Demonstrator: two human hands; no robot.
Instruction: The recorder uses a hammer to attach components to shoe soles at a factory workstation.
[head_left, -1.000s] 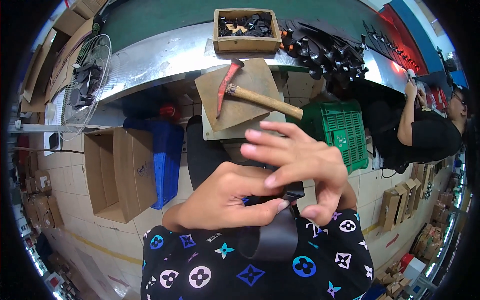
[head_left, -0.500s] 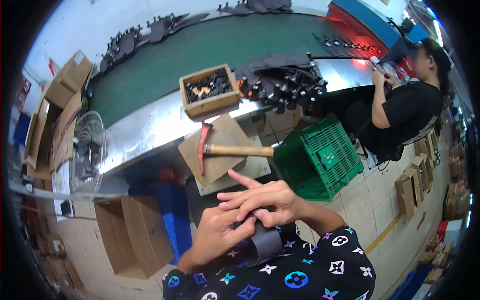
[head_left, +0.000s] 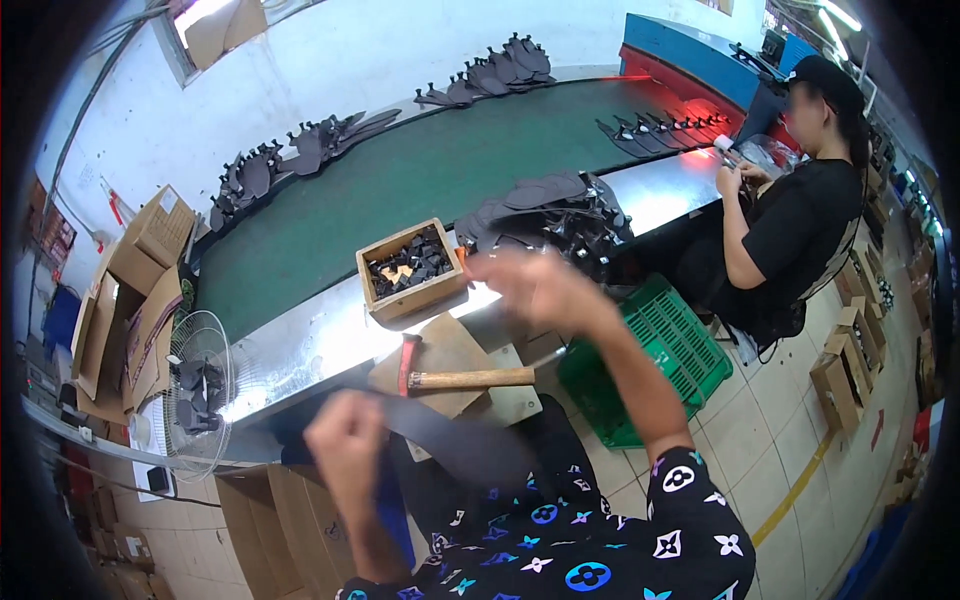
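My left hand (head_left: 345, 440) is closed round one end of a dark grey, flat, sole-shaped piece (head_left: 465, 445), which stretches to the right over my lap and is blurred. In front of me my right hand (head_left: 540, 290) is raised, smeared by motion. It appears just right of a wooden box (head_left: 420, 299) of small black parts, before a heap of similar dark grey pieces (head_left: 545, 195) with black knobs. Whether it touches anything I cannot tell. A hammer (head_left: 470, 379) with a red head and wooden handle lies on a tan board (head_left: 445, 345) between my hands.
A green belt (head_left: 380, 190) runs behind a metal ledge (head_left: 290, 365), with dark grey pieces along its far edge. At right are a green crate (head_left: 680, 350) and a seated person (head_left: 800, 210). Cartons (head_left: 155, 240) and a fan (head_left: 200, 400) stand at left.
My hands have parted. The left moved left with the grey piece; the right moved up and forward toward the box and heap. The view has tilted up, showing more of the wall.
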